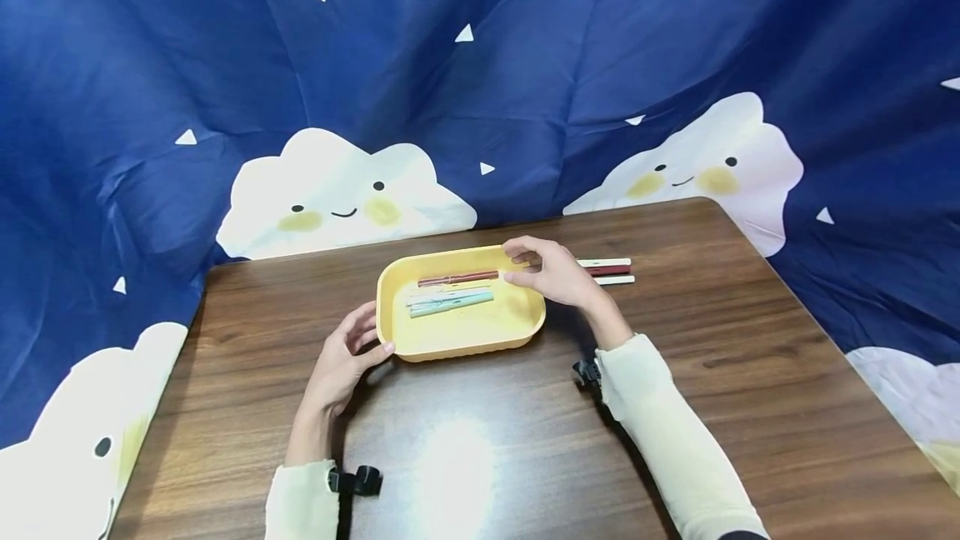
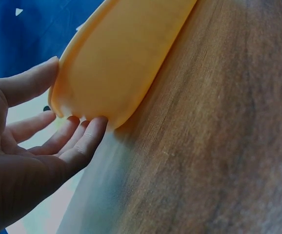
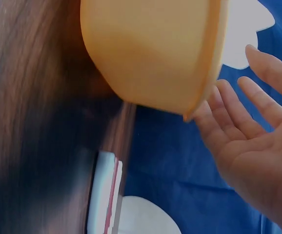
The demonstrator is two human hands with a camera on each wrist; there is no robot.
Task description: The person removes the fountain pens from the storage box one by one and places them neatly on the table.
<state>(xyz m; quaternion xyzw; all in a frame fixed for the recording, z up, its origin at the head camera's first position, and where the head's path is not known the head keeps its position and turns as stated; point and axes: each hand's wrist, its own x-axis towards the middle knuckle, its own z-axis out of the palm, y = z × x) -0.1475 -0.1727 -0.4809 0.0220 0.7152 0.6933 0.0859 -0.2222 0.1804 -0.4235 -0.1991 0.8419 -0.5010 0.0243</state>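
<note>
Holding the yellow tray, the left hand extends its thumb.

Both forearms outstretched, left grip relaxed and spread, right grip farther forward, loosely curved.

Head view forward-down over table, low tilted wrist views close up, all sharing yellow tray

Glare on tabletop, dim soft wrist views
</note>
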